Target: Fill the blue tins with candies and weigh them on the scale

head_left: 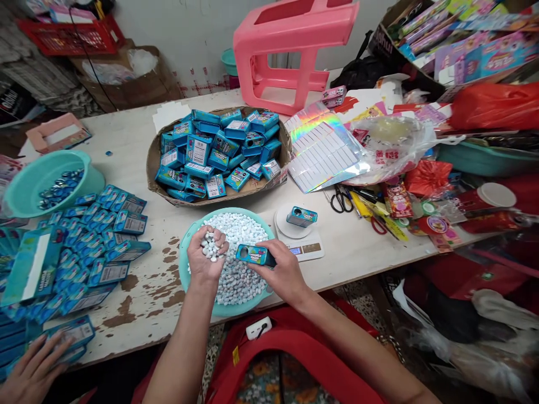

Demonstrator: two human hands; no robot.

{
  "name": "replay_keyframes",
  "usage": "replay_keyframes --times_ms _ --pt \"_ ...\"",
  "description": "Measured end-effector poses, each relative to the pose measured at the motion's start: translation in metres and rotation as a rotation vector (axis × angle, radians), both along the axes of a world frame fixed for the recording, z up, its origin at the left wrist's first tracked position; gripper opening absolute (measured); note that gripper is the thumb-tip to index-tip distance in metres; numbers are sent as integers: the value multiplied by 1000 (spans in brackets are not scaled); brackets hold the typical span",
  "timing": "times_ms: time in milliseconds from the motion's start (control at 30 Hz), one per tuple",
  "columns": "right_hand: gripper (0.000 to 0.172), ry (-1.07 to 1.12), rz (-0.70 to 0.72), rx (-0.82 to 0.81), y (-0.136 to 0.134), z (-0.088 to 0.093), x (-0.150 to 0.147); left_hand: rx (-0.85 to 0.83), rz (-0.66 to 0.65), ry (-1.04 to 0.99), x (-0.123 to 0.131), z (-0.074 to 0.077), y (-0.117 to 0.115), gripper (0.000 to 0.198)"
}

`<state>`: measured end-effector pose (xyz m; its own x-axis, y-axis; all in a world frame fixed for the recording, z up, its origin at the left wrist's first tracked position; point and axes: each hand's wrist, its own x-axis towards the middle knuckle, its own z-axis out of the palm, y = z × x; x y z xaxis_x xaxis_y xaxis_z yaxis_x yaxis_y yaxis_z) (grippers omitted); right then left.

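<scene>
My left hand (205, 259) is cupped palm up around a heap of small white candies (211, 247), over the left side of a turquoise basin (184, 264) filled with white candies (242, 275). Between the fingers of my right hand (280, 268) is a small blue box (251, 254), held over the basin's right part with its printed narrow face and round dark opening up. The box is beside the left hand's fingers, a small gap apart. Another blue box (302, 216) lies on the round plate of a white scale (314, 248) to the right.
A carton (219, 197) of blue boxes stands behind the basin. Many blue boxes (95, 241) and a second basin (90, 174) are at left. Another person's hand (37, 359) rests on boxes at lower left. Scissors (341, 199) and a pink stool (290, 36) lie farther back.
</scene>
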<state>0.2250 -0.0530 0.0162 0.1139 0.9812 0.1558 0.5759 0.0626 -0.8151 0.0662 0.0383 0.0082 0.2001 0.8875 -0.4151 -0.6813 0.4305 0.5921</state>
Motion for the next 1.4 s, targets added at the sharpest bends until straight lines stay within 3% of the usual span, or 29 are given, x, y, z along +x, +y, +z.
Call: replay_keyframes --times_ms 133,300,500,700,1033,1400 --pt "32 -118 60 -5 9 8 -13 105 72 61 13 13 -8 17" --pt "32 -185 78 -21 14 10 -18 242 144 269 26 15 -12 21" --pt "32 -183 75 -17 17 10 -17 272 199 383 30 16 -12 24" --pt "28 -194 95 -2 15 12 -18 278 171 494 33 17 -13 24" --pt "36 -113 18 2 8 12 -15 314 171 490 42 30 -14 20" --pt "35 -12 -19 43 7 14 -8 278 133 472 51 37 -13 19"
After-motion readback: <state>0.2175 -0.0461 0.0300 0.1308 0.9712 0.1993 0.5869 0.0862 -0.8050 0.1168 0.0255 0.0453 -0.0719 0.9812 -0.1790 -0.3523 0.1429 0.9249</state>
